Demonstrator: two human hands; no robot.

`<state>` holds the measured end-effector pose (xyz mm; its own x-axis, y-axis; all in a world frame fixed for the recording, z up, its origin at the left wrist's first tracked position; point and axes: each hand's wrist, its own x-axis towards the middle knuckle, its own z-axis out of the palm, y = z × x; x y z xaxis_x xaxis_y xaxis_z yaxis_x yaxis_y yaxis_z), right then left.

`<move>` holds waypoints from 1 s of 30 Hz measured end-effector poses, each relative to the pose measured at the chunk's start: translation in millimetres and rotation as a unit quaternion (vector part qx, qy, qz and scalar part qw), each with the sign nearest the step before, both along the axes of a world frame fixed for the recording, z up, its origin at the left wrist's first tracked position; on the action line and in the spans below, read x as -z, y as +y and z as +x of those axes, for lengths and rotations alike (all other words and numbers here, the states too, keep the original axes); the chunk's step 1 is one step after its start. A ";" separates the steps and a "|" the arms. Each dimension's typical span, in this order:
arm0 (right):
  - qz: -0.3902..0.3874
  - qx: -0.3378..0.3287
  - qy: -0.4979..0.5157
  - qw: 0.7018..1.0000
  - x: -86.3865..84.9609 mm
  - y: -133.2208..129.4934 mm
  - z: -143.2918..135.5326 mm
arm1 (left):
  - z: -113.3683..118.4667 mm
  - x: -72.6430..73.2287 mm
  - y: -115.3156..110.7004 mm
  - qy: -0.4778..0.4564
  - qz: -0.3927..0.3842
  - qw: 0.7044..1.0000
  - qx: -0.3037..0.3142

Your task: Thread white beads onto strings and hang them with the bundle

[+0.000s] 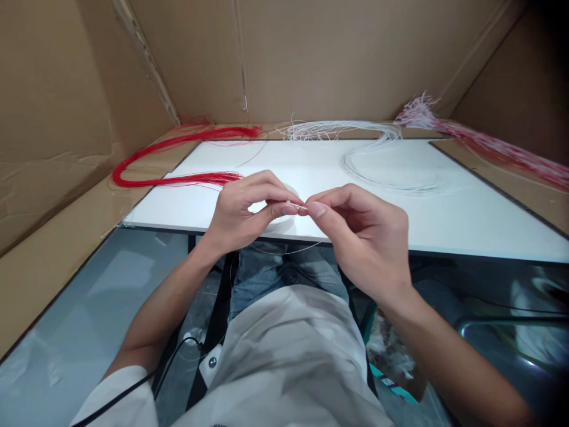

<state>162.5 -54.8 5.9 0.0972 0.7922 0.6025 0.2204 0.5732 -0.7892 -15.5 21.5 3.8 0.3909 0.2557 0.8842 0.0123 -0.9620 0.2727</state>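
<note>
Over the front part of the white board [311, 161], my left hand [253, 207] and my right hand [364, 228] meet fingertip to fingertip. A thin white strand [297, 205] runs between them, pinched by thumb and forefinger on each side. Part of the strand [288, 252] hangs in a loop below my hands, past the board's front edge. A bundle of red strands [178, 179] curves from the back left, one end lying close behind my left hand. The exact fingertip contact is small and partly hidden.
White strands [351, 133] lie curled at the back of the board. A red and white bundle [498, 145] rests at the back right. Cardboard walls [311, 59] stand around the board. A black cable [120, 396] crosses my left sleeve. A bin of scraps [393, 350] sits below right.
</note>
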 end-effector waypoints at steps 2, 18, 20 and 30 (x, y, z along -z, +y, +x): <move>-0.002 -0.001 -0.002 1.000 -0.3 0.4 0.4 | 0.1 -0.3 -0.2 0.001 0.001 1.000 -0.002; 0.014 0.003 -0.083 0.996 9.1 3.1 2.9 | -8.7 -5.7 -7.9 0.095 0.066 0.992 -0.058; 0.004 0.010 -0.058 0.998 13.1 4.9 2.8 | -8.8 -6.2 -9.2 0.102 0.060 0.991 -0.065; 0.092 0.106 -0.199 0.970 25.1 11.9 2.1 | -3.7 -6.0 -20.7 0.182 0.067 0.976 -0.100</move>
<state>164.5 -42.9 -19.1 -0.0238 0.6553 0.7550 0.6143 0.6054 -0.5060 -19.2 0.9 9.8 0.6391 0.2511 0.7270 0.2769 -0.9569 0.0871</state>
